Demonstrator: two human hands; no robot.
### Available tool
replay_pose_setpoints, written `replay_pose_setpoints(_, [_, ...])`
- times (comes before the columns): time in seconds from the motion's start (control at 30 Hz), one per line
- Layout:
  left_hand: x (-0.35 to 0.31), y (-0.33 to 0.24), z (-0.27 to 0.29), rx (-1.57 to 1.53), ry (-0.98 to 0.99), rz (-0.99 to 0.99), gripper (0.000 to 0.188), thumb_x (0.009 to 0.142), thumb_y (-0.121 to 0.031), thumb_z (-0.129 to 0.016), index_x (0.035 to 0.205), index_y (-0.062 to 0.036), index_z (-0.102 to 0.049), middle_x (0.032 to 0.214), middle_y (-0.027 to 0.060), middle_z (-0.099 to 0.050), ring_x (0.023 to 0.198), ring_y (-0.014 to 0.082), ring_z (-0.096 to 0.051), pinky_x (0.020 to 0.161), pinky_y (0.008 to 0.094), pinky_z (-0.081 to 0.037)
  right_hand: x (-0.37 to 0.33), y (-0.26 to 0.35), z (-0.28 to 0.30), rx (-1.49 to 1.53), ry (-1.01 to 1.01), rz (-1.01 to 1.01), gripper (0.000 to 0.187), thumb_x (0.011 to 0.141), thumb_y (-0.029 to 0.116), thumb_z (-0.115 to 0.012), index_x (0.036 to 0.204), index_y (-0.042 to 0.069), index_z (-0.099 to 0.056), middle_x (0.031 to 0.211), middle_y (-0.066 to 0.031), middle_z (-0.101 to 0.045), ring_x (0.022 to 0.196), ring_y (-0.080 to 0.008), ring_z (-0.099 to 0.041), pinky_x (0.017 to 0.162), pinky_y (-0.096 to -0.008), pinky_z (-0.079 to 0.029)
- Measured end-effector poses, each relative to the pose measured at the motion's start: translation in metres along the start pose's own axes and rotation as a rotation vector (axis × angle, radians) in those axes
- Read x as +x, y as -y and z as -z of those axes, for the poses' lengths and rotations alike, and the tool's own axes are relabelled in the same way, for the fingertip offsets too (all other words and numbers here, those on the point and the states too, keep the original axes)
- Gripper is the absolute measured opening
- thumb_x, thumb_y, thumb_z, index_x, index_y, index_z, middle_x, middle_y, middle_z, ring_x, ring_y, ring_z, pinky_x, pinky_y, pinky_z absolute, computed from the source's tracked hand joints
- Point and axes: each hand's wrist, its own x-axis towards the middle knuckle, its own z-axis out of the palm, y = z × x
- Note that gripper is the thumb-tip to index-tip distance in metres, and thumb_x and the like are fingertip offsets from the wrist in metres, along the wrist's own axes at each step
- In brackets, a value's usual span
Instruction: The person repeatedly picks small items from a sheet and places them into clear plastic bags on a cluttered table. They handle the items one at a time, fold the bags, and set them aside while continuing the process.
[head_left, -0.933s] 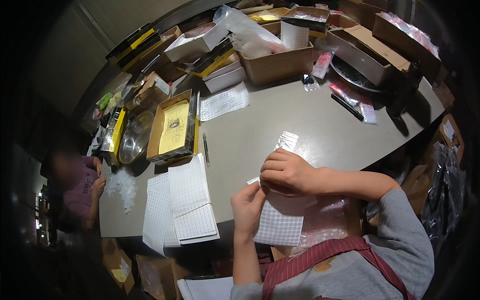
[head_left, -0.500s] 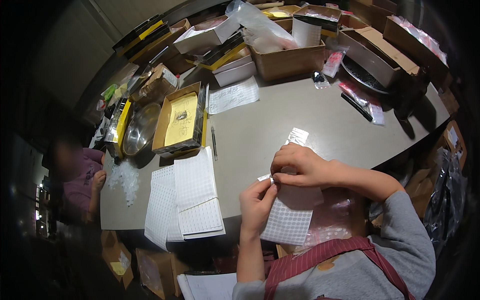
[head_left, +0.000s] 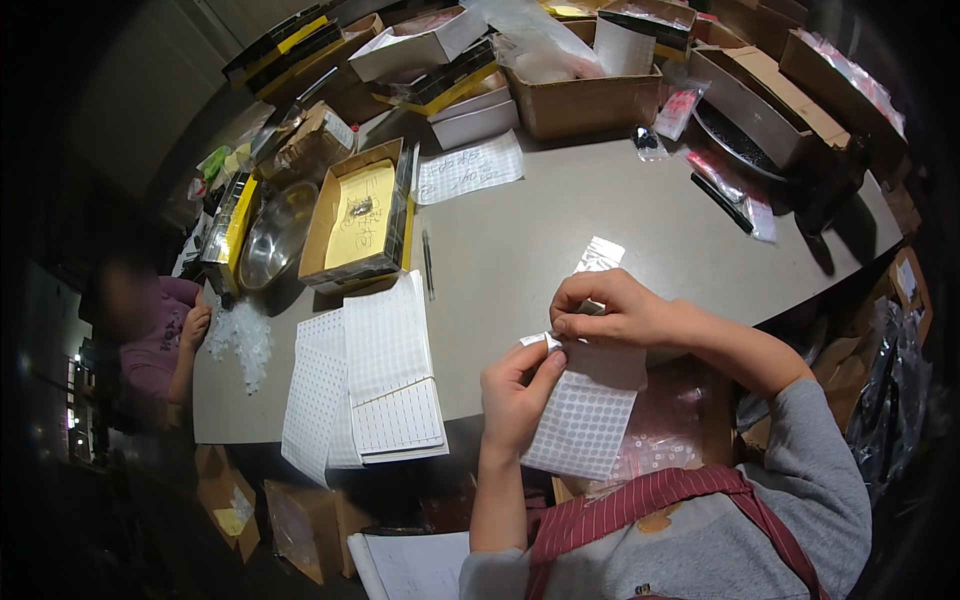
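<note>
My left hand (head_left: 520, 395) pinches a small white, folded-looking piece (head_left: 545, 342) between thumb and fingers. Close beside it, my right hand (head_left: 615, 312) has its thumb and fingertips pressed together. What that pinch holds, if anything, is too small to make out. Under both hands lies a white sheet with rows of round grey dots, like a sticker sheet (head_left: 585, 425), overhanging the table's near edge. Part of it is hidden by my hands. Past my right hand, a shiny silvery strip (head_left: 602, 254) rests on the table.
Left of my hands lie a stack of dotted sheets (head_left: 390, 360), a pen (head_left: 428, 265) and a box with yellow paper (head_left: 350, 225). Farther left are a metal bowl (head_left: 280, 235), small clear pieces (head_left: 242, 345) and another person (head_left: 160, 325). Cartons (head_left: 590, 105) line the back.
My right fingertips have drawn slightly up and away from the left ones. More of the white piece shows at the left fingertips. The whole view has shifted a little.
</note>
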Motion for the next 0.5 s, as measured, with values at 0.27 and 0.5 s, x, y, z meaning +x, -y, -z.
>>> replay_pose_setpoints(0.27, [-0.005,-0.001,0.006,0.034,0.034,0.024,0.018,0.091,-0.006,-0.077,0.105,0.0053,-0.077,0.085,0.0064,-0.07,0.075,0.0106,-0.06,0.065,0.0275,-0.046,-0.002,-0.01,0.035,-0.206,-0.363,0.18,0.012,0.09,0.011,-0.069,0.094,-0.001,-0.067,0.087,-0.01,-0.067,0.085,-0.0198,-0.065,0.079,-0.0337,-0.052])
replay_pose_setpoints(0.5, [-0.003,-0.01,0.023,-0.01,0.324,-0.183,0.018,0.083,-0.002,-0.077,0.1,0.0044,-0.08,0.081,0.0115,-0.072,0.073,0.015,-0.065,0.065,0.0278,-0.047,-0.012,-0.053,0.056,-0.889,-0.346,0.413,0.017,0.08,0.005,-0.074,0.091,0.003,-0.061,0.089,-0.0126,-0.063,0.086,-0.032,-0.062,0.078,-0.0415,-0.053])
